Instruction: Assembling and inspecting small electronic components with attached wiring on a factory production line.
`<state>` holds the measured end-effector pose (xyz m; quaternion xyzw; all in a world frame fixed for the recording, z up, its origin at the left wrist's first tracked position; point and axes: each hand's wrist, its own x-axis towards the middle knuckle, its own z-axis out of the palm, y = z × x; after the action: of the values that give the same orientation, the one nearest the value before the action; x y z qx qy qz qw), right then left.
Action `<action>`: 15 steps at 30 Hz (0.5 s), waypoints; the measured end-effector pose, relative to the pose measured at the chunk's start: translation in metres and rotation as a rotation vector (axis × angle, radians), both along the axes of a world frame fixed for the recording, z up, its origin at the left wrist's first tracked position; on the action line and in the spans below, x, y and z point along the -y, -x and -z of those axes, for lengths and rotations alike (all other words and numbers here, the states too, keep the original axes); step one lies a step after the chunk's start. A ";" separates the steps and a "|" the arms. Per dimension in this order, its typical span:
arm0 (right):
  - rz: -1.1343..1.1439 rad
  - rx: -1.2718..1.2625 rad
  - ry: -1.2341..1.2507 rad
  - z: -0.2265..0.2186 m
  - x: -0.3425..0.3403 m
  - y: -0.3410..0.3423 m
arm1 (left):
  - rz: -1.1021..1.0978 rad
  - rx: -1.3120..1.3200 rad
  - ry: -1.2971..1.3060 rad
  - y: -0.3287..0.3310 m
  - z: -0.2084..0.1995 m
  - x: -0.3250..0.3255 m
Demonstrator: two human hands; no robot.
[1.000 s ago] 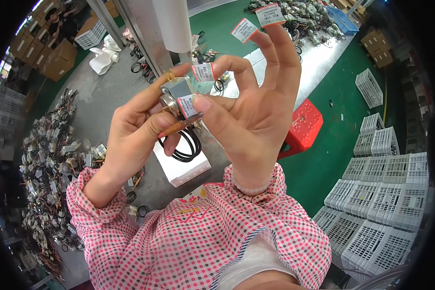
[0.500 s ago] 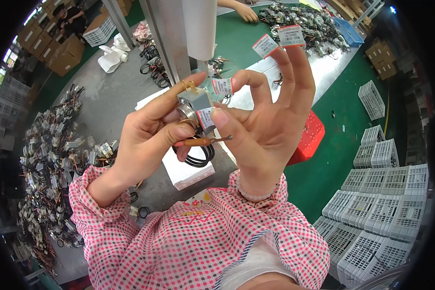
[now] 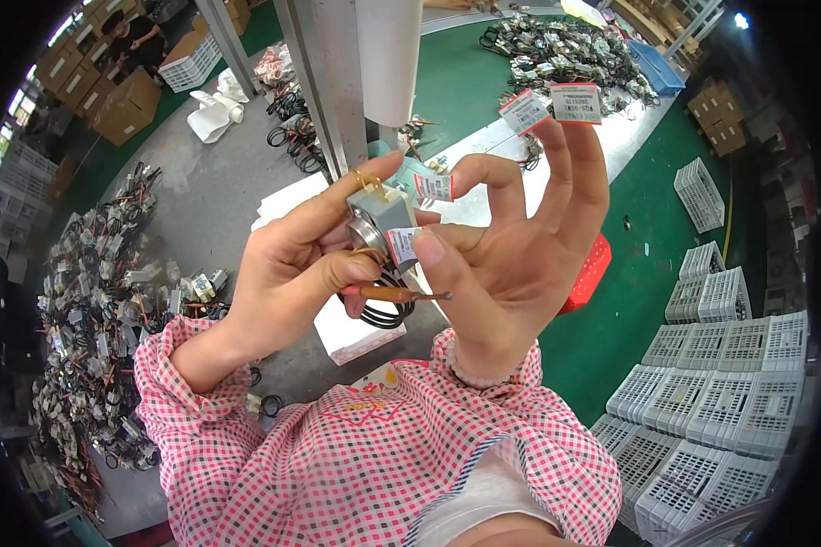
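Observation:
My left hand (image 3: 283, 264) is closed round a small thermostat (image 3: 394, 215), which has a grey box, a round metal part and brass terminals. Below its fingers hang a black coiled tube (image 3: 388, 314) and a copper-coloured bulb (image 3: 388, 293). A white label (image 3: 400, 244) with a red edge lies against the box, under the thumb of my right hand (image 3: 529, 264). That hand's index finger reaches behind the box, partly hidden. Its other fingers are raised apart, with a label (image 3: 434, 188), another label (image 3: 524, 112) and a third label (image 3: 576, 104) on their tips.
A large heap of thermostats (image 3: 100, 337) covers the left of the grey table (image 3: 192, 191). A metal post (image 3: 315, 82) rises ahead, near a white box (image 3: 360, 339). More thermostats (image 3: 566, 55) lie far right. Red basket (image 3: 589, 273) and stacked grey crates (image 3: 721, 401) stand right.
Both hands and the thermostat have shifted slightly right and down in view, still together. Another person's hand at the far pile has moved mostly out of view.

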<state>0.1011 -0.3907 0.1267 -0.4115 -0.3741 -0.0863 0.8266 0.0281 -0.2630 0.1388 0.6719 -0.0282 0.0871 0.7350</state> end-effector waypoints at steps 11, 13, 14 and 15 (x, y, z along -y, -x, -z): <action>-0.121 -0.133 0.020 -0.003 -0.001 -0.004 | 0.072 -0.015 0.077 -0.001 0.009 -0.011; -0.140 -0.129 0.010 -0.003 -0.002 -0.006 | 0.056 -0.009 0.053 -0.002 0.009 -0.011; -0.137 -0.133 0.010 -0.003 -0.003 -0.007 | 0.046 -0.005 0.045 -0.002 0.007 -0.011; -0.138 -0.117 0.019 -0.003 -0.003 -0.007 | 0.036 -0.001 0.036 -0.001 0.007 -0.010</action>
<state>0.1080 -0.3873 0.1296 -0.3971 -0.3537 -0.0014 0.8469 0.0294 -0.2527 0.1320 0.6581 -0.0385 0.0739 0.7483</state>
